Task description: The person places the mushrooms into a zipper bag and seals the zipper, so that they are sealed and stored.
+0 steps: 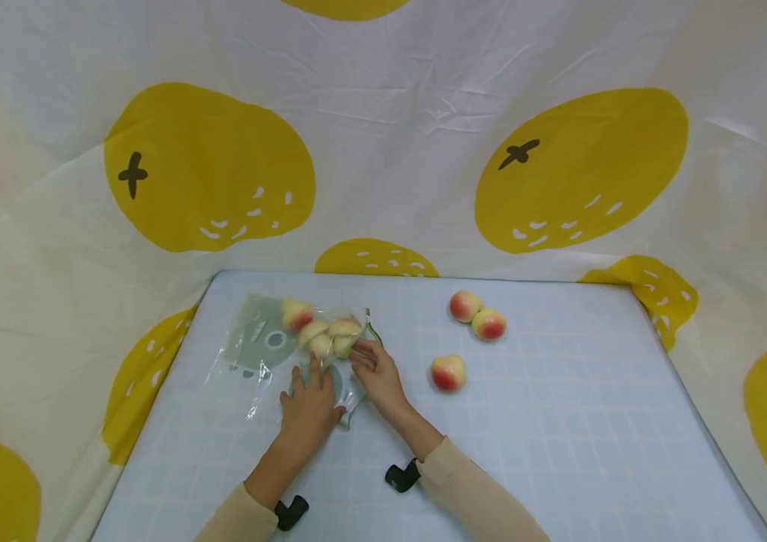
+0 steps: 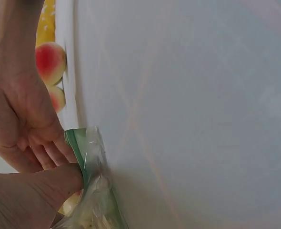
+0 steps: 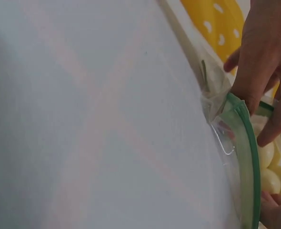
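A clear zip bag [image 1: 257, 391] with a green edge and an animal print lies on the table at left of centre. Several peaches [image 1: 297, 315] are grouped inside it. My left hand [image 1: 310, 410] rests on the near part of the bag, its fingers spread and fairly straight. In the left wrist view, its thumb [image 2: 64, 183] reaches over the green edge [image 2: 76, 150]. My right hand [image 1: 378, 375] reaches to the bag's mouth from the right, its fingers slightly bent, fingertips right at the peaches. The bag's edge partly hides these fingertips in the left wrist view.
Two peaches [image 1: 489, 324] sit side by side toward the back, right of the bag. Another peach [image 1: 448, 373] lies nearer, to the right of my right hand. A cloth printed with yellow fruit [image 1: 397, 90] hangs behind the pale checked table [image 1: 559, 436].
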### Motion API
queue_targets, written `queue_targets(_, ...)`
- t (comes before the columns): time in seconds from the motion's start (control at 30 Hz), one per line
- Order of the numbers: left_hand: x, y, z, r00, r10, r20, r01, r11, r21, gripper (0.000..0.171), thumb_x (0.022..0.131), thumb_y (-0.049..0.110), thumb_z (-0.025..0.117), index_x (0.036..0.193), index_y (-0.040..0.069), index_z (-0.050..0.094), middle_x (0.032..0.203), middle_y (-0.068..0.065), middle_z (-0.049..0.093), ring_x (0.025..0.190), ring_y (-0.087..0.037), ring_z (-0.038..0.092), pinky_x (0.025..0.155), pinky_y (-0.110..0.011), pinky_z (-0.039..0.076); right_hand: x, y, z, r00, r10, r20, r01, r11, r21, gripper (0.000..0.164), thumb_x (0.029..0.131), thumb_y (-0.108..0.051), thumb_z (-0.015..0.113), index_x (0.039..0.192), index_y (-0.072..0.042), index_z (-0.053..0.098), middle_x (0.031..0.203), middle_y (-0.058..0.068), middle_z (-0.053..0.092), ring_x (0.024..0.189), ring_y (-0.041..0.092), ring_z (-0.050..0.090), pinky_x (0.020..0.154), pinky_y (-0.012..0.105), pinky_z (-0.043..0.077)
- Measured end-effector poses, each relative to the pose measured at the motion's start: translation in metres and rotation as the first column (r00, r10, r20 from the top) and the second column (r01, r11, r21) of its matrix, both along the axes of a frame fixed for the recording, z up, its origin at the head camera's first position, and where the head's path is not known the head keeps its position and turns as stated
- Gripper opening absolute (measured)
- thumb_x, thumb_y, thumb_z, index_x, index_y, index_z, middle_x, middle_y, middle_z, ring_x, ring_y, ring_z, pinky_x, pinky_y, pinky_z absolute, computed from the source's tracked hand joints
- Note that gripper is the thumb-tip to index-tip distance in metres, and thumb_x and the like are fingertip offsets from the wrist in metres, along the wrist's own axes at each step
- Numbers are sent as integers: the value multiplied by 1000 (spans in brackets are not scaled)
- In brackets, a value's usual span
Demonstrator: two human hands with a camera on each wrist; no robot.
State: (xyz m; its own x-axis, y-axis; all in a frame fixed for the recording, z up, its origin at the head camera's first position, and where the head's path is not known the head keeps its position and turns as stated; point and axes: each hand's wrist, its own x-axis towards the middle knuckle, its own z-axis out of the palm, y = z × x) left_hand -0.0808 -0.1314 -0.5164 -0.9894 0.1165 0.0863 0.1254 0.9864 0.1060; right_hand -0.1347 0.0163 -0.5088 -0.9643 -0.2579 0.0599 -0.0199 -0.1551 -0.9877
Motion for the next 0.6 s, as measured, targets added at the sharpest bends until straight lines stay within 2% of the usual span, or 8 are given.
queue_targets(0.1, 0, 2, 0, 1000, 2, 16, -2, 1000, 7, 79, 74, 38, 89, 132, -5, 56, 152, -32, 33, 125, -60, 40, 74, -72, 47, -4, -1, -3, 1000, 12, 27, -12, 1000, -19, 44, 91, 20, 49, 134, 22, 40, 137, 41, 46, 128, 53, 46, 103, 42, 44)
queue_targets(0.17, 0, 2, 1, 1000, 4, 28, -4, 1000, 12, 80, 74, 38, 89, 133, -5, 55, 153, -31, 31, 125, -60, 40, 74, -72, 47, -10, -4, -14, 999, 18, 51, -16, 999, -45, 47, 90, 21, 47, 136, 21, 40, 138, 39, 46, 129, 51, 45, 104, 51, 42)
queue_targets(0.23, -1, 1, 2, 999, 1, 35, -2, 1000, 14, 80, 75, 37, 88, 133, -5, 55, 154, -31, 30, 126, -60, 39, 74, -72, 47, -15, -7, -23, 996, 31, 84, -25, 997, -69, 50, 90, 21, 46, 139, 17, 41, 139, 35, 48, 131, 48, 46, 103, 55, 41)
queue_targets(0.33, -1, 0, 3, 999, -4, 35, 3, 1000, 13, 81, 74, 37, 89, 134, -5, 55, 155, -31, 29, 127, -60, 39, 74, -71, 48, -23, -11, -37, 987, 57, 150, -42, 994, -98, 54, 89, 19, 46, 143, 9, 43, 140, 28, 51, 132, 40, 47, 101, 51, 45)
queue_targets(0.5, -3, 0, 4, 998, -14, 55, 13, 1000, 16, 83, 75, 37, 89, 136, -5, 53, 157, -29, 26, 128, -60, 38, 75, -71, 48, -29, -15, -39, 963, 148, 224, -115, 982, -152, 64, 90, 16, 49, 151, -1, 38, 148, 21, 47, 137, 33, 43, 103, 44, 44)
queue_targets(0.6, -5, 0, 3, 997, -20, 74, 17, 999, 30, 83, 76, 36, 88, 138, -5, 52, 157, -28, 25, 129, -59, 37, 76, -71, 47, -32, -19, -40, 950, 188, 249, -141, 971, -193, 69, 90, 17, 49, 154, -2, 33, 151, 20, 43, 140, 33, 40, 106, 43, 41)
